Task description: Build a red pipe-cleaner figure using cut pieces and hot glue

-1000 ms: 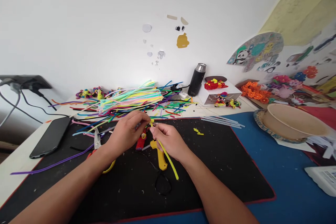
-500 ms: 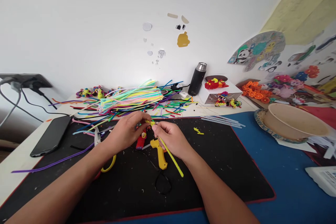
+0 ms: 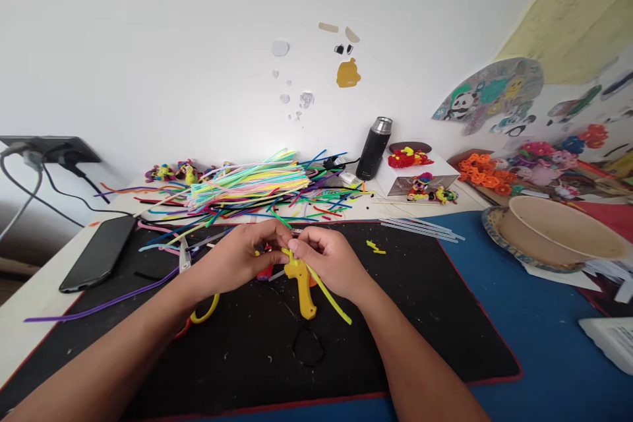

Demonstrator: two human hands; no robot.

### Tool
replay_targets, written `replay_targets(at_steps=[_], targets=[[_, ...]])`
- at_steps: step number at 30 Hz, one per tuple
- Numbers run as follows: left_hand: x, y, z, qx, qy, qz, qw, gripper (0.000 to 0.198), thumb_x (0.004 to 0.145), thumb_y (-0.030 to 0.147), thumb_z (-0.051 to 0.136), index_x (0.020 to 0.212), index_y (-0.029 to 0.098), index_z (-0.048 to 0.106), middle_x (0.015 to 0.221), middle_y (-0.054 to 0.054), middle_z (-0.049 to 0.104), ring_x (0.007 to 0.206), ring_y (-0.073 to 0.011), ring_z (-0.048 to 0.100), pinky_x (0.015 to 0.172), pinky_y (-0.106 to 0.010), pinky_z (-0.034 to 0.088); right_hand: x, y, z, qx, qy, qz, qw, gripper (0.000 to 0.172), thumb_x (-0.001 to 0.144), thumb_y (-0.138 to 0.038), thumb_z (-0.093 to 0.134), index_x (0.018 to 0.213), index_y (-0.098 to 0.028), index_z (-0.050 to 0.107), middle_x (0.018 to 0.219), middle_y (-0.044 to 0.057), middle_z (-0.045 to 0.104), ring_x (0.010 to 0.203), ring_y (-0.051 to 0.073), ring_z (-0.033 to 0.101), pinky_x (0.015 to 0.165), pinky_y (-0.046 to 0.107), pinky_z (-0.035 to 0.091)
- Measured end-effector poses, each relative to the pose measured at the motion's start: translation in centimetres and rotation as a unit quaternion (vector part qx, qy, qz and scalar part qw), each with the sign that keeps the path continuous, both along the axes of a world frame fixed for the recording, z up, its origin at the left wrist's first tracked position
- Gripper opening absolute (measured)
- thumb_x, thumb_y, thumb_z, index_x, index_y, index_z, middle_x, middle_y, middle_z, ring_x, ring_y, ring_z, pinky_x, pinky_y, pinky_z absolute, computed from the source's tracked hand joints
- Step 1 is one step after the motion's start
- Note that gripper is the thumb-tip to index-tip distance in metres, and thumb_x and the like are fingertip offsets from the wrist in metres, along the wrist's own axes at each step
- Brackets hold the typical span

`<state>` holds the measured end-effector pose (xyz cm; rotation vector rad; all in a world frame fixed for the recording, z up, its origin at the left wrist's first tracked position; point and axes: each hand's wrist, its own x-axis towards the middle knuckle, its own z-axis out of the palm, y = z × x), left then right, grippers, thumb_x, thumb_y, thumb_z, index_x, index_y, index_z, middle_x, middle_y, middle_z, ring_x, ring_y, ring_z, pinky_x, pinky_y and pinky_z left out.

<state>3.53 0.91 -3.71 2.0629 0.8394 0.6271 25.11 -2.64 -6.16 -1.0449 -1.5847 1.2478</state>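
A yellow pipe cleaner [image 3: 330, 297] runs out from under my right hand [image 3: 332, 260], slanting down to the right. My right thumb and fingers pinch it close to its upper end. My left hand [image 3: 250, 254] is closed at the same spot, fingertips on the yellow twisted part [image 3: 291, 254] between both hands; its exact shape is mostly covered. Just below lies a yellow glue gun [image 3: 304, 293] on the black mat [image 3: 395, 343], its front end partly hidden. A red object [image 3: 265, 273] lies beneath my left fingers. A green pipe cleaner end [image 3: 281, 216] shows behind my fingertips.
Scissors [image 3: 205, 310] lie partly under my left forearm, near a phone [image 3: 99, 254]. A heap of colourful pipe cleaners [image 3: 247, 184] spreads along the wall. A black flask [image 3: 374, 148], clear glue sticks [image 3: 420, 229] and a beige bowl [image 3: 558, 224] stand or lie rightward.
Both hands have come down slightly and closer together. The free end of the yellow pipe cleaner has swung a little to the right and up. The view has shifted slightly.
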Motion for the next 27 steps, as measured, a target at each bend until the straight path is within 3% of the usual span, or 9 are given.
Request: replay_targets(at_steps=[6,14,19,23,27], targets=[[0.5,-0.5,0.4,-0.131,-0.127,0.005,0.983,0.023,0.088,0.032,0.082,0.094,0.019,0.064,0.082,-0.001,0.069,0.074,-0.0159,0.067,0.066,-0.026,0.055,0.0,-0.2,0.5,-0.091,0.102,0.041,0.990,0.053,0.086,-0.071,0.074,0.079,-0.021,0.059,0.057,-0.008,0.047,0.046,0.009,0.040,0.044,0.021,0.033],[0.8,-1.1,1.6,-0.124,-0.206,0.046,0.970,0.034,0.082,0.037,0.091,0.084,0.018,0.064,0.077,-0.001,0.068,0.066,-0.0140,0.066,0.059,-0.025,0.056,-0.4,0.1,-0.7,-0.142,0.130,0.032,0.981,0.057,0.081,-0.076,0.076,0.080,-0.021,0.060,0.050,-0.010,0.048,0.040,0.008,0.042,0.041,0.020,0.036],[1.0,-1.3,1.2,-0.042,-0.205,0.057,0.976,0.023,0.089,0.032,0.084,0.086,0.020,0.065,0.082,-0.003,0.074,0.074,-0.0173,0.073,0.067,-0.028,0.060,-1.3,0.0,-1.2,-0.161,0.151,0.040,0.974,0.058,0.081,-0.076,0.076,0.078,-0.021,0.058,0.050,-0.009,0.048,0.040,0.008,0.041,0.040,0.020,0.030],[1.0,-1.3,0.5,0.090,-0.152,0.086,0.980,0.010,0.096,0.024,0.073,0.088,0.022,0.066,0.086,-0.003,0.075,0.078,-0.0177,0.074,0.074,-0.030,0.059,-1.7,0.0,-1.2,-0.168,0.176,0.045,0.969,0.054,0.085,-0.072,0.074,0.077,-0.022,0.055,0.049,-0.010,0.045,0.039,0.007,0.039,0.041,0.022,0.030],[0.8,-0.8,0.1,0.193,-0.102,0.139,0.966,0.010,0.096,0.022,0.067,0.087,0.023,0.065,0.085,-0.002,0.076,0.078,-0.0172,0.073,0.073,-0.028,0.057,-1.9,0.0,-1.3,-0.152,0.175,0.038,0.972,0.051,0.091,-0.068,0.071,0.075,-0.023,0.052,0.049,-0.011,0.042,0.038,0.008,0.037,0.042,0.023,0.033]])
